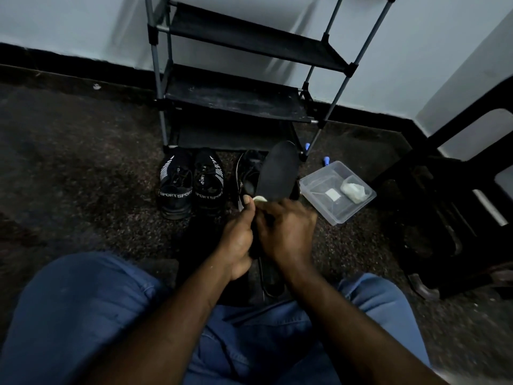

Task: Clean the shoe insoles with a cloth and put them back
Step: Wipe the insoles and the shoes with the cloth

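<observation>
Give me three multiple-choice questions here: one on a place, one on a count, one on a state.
1. Where is the clear plastic container? A. on the shoe rack B. on the floor right of the black insole C. on the lap
2. How many shoes read SPORT? A. one B. two C. four
3. The black insole is: A. inside a shoe B. flat on the floor C. held up in hand
Answers: B, it sits on the floor; B, one pair shows that word; C, the left hand grips it, the right hand holds a pale cloth to it.
</observation>
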Action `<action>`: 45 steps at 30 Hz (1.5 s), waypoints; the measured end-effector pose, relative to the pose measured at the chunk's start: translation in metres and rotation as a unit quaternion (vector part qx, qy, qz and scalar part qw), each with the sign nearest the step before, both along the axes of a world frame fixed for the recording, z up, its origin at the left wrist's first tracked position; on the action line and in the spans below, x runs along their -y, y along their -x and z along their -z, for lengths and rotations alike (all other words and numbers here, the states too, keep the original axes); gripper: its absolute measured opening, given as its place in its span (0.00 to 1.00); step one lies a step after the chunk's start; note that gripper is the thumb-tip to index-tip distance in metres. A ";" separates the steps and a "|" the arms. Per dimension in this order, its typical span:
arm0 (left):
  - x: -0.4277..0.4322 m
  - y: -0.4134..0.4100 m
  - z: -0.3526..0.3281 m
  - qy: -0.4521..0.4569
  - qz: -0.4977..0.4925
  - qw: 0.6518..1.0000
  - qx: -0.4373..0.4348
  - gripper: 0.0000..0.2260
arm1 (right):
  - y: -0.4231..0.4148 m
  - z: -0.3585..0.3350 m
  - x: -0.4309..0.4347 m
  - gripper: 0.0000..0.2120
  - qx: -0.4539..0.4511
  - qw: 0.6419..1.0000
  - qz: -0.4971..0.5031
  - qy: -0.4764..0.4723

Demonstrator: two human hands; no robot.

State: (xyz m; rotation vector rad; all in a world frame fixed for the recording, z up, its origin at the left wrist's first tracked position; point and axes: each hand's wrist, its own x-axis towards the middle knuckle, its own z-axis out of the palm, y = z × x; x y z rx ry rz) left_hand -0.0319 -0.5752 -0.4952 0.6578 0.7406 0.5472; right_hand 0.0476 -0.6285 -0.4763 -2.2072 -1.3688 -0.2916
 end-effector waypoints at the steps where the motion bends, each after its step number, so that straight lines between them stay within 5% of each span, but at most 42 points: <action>1: 0.000 0.000 0.000 -0.002 0.002 1.000 0.000 0.25 | -0.006 -0.004 -0.005 0.09 -0.003 1.000 0.012 0.000; 5: -0.002 -0.001 0.005 -0.003 0.026 0.999 0.019 0.28 | -0.029 -0.022 -0.028 0.10 -0.029 0.998 0.055 0.027; 13: -0.007 0.000 0.006 0.010 -0.011 1.000 0.004 0.26 | 0.010 0.006 0.002 0.15 -0.030 0.999 -0.016 0.008; 22: -0.003 -0.002 0.006 0.003 0.029 0.999 0.020 0.29 | -0.023 -0.017 -0.031 0.11 -0.047 0.997 0.065 0.010; 31: -0.014 -0.003 0.013 0.005 -0.008 1.000 0.002 0.27 | 0.011 0.017 0.014 0.14 0.015 0.999 -0.041 0.005; 39: -0.012 -0.001 0.011 -0.018 0.021 0.999 0.028 0.23 | -0.050 -0.011 -0.014 0.08 -0.001 0.997 0.077 0.016; 45: -0.014 -0.004 0.007 0.007 0.015 1.000 0.017 0.29 | -0.020 0.006 0.014 0.11 -0.014 1.000 -0.017 0.009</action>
